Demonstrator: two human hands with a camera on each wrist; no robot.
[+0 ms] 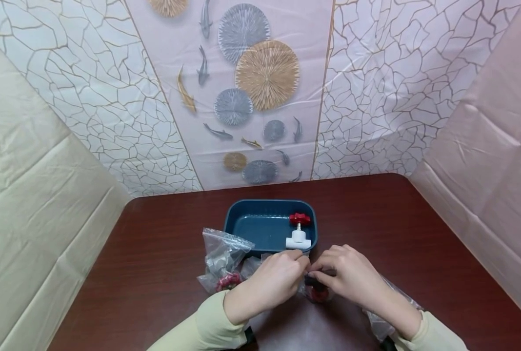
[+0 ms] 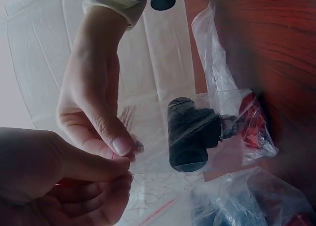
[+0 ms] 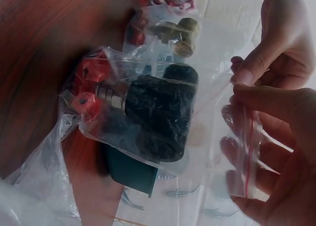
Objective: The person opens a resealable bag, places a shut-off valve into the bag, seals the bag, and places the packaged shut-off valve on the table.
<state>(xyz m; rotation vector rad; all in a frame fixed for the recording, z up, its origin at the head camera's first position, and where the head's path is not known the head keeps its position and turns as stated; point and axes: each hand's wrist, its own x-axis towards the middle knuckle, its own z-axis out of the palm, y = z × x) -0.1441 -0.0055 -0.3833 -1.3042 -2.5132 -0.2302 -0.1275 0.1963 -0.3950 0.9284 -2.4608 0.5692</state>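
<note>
Both hands meet at the top of a clear zip bag [image 3: 210, 132], thumbs and fingers pinching it near its red-lined seal. My left hand [image 1: 278, 275] grips it on one side, my right hand [image 1: 352, 275] on the other, their fingertips almost touching. Inside the bag hangs a black T-shaped valve [image 2: 190, 134] with a metal stem and a red handwheel [image 3: 94, 85], the handwheel lowest. Beyond the hands, a white valve [image 1: 298, 239] with a red handle lies unbagged at the right end of a blue tray [image 1: 238, 207].
Left of the hands lies another clear bag [image 1: 220, 251] with a red handwheel at its lower end. A brass valve [image 3: 182, 38] shows in a bag behind the black one. More clear plastic [image 1: 379, 324] lies under the right forearm on the dark red tabletop [image 1: 155, 263].
</note>
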